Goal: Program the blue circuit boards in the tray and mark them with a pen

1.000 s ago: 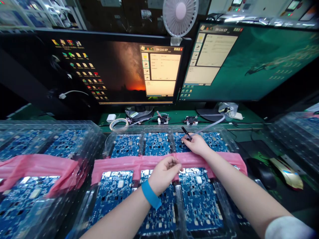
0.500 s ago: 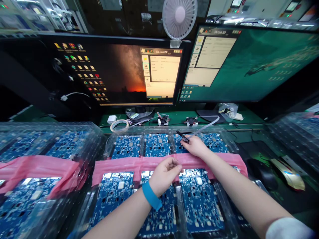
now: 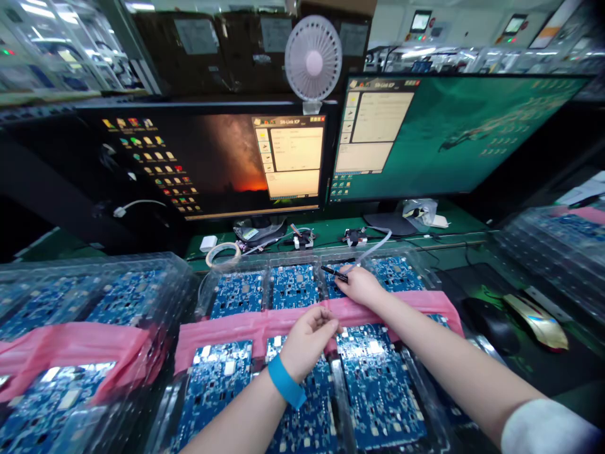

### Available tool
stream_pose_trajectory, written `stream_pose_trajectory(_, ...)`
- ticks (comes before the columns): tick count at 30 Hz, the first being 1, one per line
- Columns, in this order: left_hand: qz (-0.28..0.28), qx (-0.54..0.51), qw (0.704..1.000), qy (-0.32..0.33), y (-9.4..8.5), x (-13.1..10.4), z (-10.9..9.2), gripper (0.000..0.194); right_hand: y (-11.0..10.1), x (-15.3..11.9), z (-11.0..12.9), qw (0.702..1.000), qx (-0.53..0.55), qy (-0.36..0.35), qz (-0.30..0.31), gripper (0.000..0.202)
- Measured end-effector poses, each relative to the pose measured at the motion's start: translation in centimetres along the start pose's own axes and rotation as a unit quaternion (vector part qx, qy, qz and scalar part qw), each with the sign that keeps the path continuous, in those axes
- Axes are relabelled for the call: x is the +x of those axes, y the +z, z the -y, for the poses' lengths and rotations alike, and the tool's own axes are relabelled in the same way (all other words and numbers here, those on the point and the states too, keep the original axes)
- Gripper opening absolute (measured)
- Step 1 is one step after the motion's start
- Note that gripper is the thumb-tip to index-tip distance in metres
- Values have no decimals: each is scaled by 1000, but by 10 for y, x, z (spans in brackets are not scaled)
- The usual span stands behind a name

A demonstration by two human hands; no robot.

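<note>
My right hand is closed around a black pen, which points left over a blue circuit board in the back row of a clear plastic tray. A pale flat cable runs from a small connector fixture to that hand; its end is hidden there. My left hand, with a blue wristband, hovers over the middle of the tray. Its fingers are curled in, and nothing shows between them. A pink strip crosses the tray between the board rows.
Two monitors stand behind the tray, with a small fan above. A tape roll and a second fixture lie at the back. More board trays flank both sides. Two mice sit at right.
The camera has tilted up slightly, so the whole scene has shifted. The pen in my right hand now lies flatter. My left hand keeps about the same pose over the tray.
</note>
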State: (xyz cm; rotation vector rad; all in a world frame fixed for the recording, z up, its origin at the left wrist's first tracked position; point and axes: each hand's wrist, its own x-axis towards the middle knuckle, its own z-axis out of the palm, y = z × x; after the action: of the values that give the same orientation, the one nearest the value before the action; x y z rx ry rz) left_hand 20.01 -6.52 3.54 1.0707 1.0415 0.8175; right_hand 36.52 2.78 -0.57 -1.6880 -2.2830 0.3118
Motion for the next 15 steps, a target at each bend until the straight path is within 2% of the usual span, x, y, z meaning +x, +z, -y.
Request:
stream_pose_trajectory(4, -11, 2, 1000, 22, -1, -1, 1, 24, -12, -4, 5, 999, 27, -1, -32, 21)
stream_pose_trajectory(7, -6, 5, 1000, 24, -2, -1, 1, 28, -39, -17, 9, 998, 51, -26, -37, 21)
stream_pose_trajectory(9, -2, 6, 1000, 20, -4, 0, 1, 29, -61, -33, 1, 996, 67, -55, -24, 16)
stream_pose_trajectory(11, -2, 8, 1000, 20, -5, 0, 1, 28, -82, -56, -22, 994, 82, -69, -26, 14)
stream_pose_trajectory(12, -2, 9, 1000, 20, -5, 0, 1, 28, -91, -69, -40, 992, 99, -56, -45, 17)
stream_pose_trajectory(13, -3, 9, 1000, 21, -5, 1, 1, 27, -100, -83, -60, 989, 113, -18, -97, 17)
stream_pose_trajectory(14, -7, 9, 1000, 23, -5, 1, 1, 27, -108, -98, -83, 976, 120, 47, -174, 17)
stream_pose_trajectory(15, -13, 7, 1000, 24, -5, 1, 1, 27, -115, -112, -105, 962, 119, 97, -225, 19)
